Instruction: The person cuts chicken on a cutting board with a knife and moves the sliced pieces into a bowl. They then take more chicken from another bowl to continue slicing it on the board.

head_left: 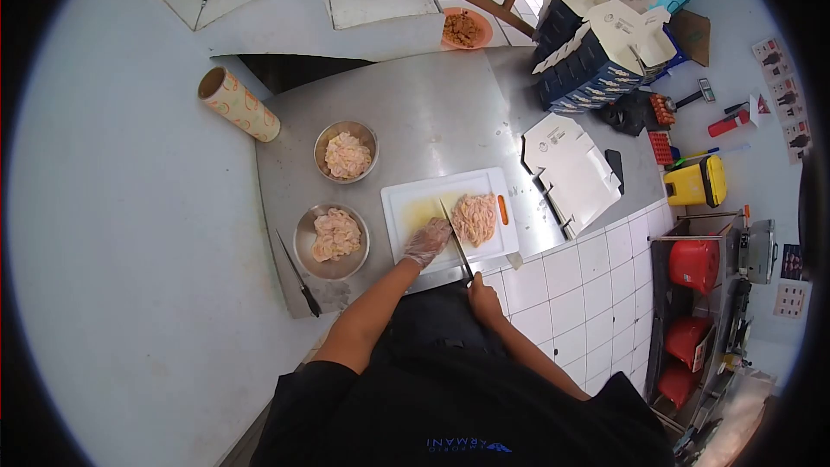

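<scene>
My right hand (pixel 485 301) grips the black handle of a kitchen knife (pixel 457 237), its long blade slanting across a white cutting board (pixel 398 216). My left hand (pixel 427 242), in a clear plastic glove, lies on the board with its fingers bunched against the left side of the blade. Whatever is under those fingers is hidden. Just right of the blade sits a pile of pale pink raw meat strips (pixel 475 219). Two steel bowls stand to the left: a far bowl (pixel 322 140) with raw meat (pixel 347 155) and a near bowl (pixel 302 251) with more raw meat (pixel 335 234).
A second knife (pixel 299 275) lies by the table's left edge. A patterned roll (pixel 240 104) stands at the back left. Flattened white cartons (pixel 575 175) and a phone-like black object (pixel 614 169) lie right, below stacked boxes (pixel 596 56). An orange bowl (pixel 467 28) sits beyond the table.
</scene>
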The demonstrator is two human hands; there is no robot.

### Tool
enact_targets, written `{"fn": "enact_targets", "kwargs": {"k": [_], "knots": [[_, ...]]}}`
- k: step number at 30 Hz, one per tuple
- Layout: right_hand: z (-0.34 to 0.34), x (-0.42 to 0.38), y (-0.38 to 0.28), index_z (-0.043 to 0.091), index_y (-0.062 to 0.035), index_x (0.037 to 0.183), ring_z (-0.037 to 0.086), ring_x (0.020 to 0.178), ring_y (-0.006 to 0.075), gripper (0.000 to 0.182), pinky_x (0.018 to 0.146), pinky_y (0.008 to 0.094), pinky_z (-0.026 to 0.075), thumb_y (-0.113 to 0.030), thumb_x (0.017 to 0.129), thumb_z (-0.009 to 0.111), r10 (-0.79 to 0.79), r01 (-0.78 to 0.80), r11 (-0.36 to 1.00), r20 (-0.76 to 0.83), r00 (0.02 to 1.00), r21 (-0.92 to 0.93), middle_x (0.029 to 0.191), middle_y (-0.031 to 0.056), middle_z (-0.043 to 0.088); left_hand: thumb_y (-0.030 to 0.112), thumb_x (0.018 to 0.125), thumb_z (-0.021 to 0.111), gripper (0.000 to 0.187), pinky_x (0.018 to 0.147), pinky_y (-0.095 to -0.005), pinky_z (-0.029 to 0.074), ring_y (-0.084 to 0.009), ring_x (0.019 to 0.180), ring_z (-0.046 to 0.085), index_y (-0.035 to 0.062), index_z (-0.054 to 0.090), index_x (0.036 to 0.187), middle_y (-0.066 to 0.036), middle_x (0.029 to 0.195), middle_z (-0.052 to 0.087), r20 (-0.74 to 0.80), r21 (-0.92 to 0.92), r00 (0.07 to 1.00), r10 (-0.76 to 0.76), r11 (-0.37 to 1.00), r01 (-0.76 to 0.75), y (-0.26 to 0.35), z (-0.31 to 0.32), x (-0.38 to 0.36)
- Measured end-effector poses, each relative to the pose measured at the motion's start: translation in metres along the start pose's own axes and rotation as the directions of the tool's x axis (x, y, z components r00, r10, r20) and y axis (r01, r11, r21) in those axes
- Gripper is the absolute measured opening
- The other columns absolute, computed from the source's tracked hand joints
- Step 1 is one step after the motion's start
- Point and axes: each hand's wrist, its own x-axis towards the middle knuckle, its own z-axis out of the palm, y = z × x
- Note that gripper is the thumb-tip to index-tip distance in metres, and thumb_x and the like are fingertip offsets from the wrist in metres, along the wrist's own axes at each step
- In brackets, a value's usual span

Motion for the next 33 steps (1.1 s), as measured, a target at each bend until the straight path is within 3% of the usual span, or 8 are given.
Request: {"fn": "enact_targets", "kwargs": {"k": [6,9,12,15,18,24,27,33], "knots": [[-0.012,0.074,-0.049,0.044,-0.0012,0.130,0.066,0.081,0.0533,0.037,0.073,0.0648,0.049,-0.023,0.101,0.049,-0.166,0.177,0.982,-0.148,0.975,0.064,0.083,0.0313,0.068,0.014,0.091,0.058,0.021,0.097,-0.0439,0.049,-0.0351,0.112,0.057,0.0041,0.062,0.109,-0.016,0.112,0.061,0.192,-0.086,0.966,-0.175,0.977,0.194,0.012,-0.018,0.003],[-0.015,0.066,-0.052,0.043,-0.0032,0.122,0.065,0.081,0.0546,0.030,0.073,0.0648,0.050,-0.023,0.101,0.049,-0.150,0.166,0.981,-0.157,0.976,0.095,0.083,0.0330,0.067,0.017,0.089,0.063,0.022,0.093,-0.0478,0.048,-0.0376,0.107,0.058,0.0048,0.063,0.107,-0.019,0.108,0.061,0.052,-0.065,0.989,-0.136,0.988,0.139,0.015,-0.020,0.003],[-0.008,0.030,-0.021,0.042,-0.0031,0.121,0.065,0.077,0.0553,0.031,0.070,0.0653,0.051,-0.023,0.099,0.051,-0.077,0.081,0.996,-0.100,0.992,0.036,0.081,0.0339,0.066,0.025,0.087,0.065,0.027,0.097,-0.0499,0.046,-0.0363,0.107,0.059,0.0059,0.063,0.105,-0.020,0.113,0.063,-0.131,-0.095,0.923,-0.361,0.932,0.350,0.045,-0.048,-0.007],[-0.015,0.006,-0.011,0.042,-0.0034,0.117,0.066,0.076,0.0536,0.027,0.070,0.0643,0.052,-0.023,0.100,0.051,-0.071,0.071,0.997,-0.095,0.993,-0.004,0.080,0.0313,0.067,0.031,0.085,0.069,0.031,0.096,-0.0532,0.045,-0.0375,0.104,0.061,0.0053,0.064,0.101,-0.021,0.106,0.065,0.017,0.053,0.771,-0.636,0.771,0.635,0.045,-0.054,-0.011],[-0.038,-0.002,-0.024,0.042,-0.0048,0.113,0.068,0.076,0.0508,0.022,0.068,0.0632,0.052,-0.021,0.100,0.049,-0.033,0.026,0.998,-0.127,0.991,-0.055,0.079,0.0275,0.068,0.030,0.085,0.068,0.030,0.093,-0.0529,0.046,-0.0382,0.098,0.063,0.0041,0.065,0.099,-0.021,0.097,0.067,0.257,0.066,0.730,-0.633,0.765,0.641,0.036,-0.071,-0.008],[-0.039,0.007,-0.024,0.041,-0.0037,0.110,0.065,0.075,0.0520,0.019,0.065,0.0627,0.050,-0.018,0.101,0.050,-0.131,0.147,0.987,-0.192,0.973,0.072,0.076,0.0294,0.066,0.024,0.087,0.066,0.026,0.075,-0.0444,0.049,-0.0318,0.080,0.065,0.0002,0.056,0.082,-0.020,0.086,0.067,0.159,-0.216,0.828,-0.537,0.800,0.560,0.017,-0.072,-0.010],[-0.046,0.002,-0.024,0.041,-0.0028,0.108,0.064,0.076,0.0528,0.018,0.066,0.0632,0.049,-0.019,0.103,0.049,-0.090,0.135,0.974,-0.238,0.967,0.179,0.075,0.0312,0.064,0.020,0.090,0.069,0.033,0.066,-0.0374,0.051,-0.0217,0.073,0.063,0.0050,0.043,0.076,-0.016,0.084,0.068,0.174,-0.496,0.827,-0.534,0.678,0.542,0.019,-0.075,-0.008],[-0.072,-0.015,-0.033,0.042,-0.0019,0.108,0.063,0.076,0.0531,0.019,0.066,0.0644,0.047,-0.019,0.104,0.048,-0.095,0.155,0.961,-0.253,0.963,0.230,0.075,0.0317,0.064,0.019,0.099,0.066,0.041,0.062,-0.0275,0.049,-0.0122,0.072,0.058,0.0141,0.036,0.072,-0.005,0.097,0.072,0.273,-0.945,0.775,-0.571,-0.008,0.327,0.066,-0.071,0.018]]}}
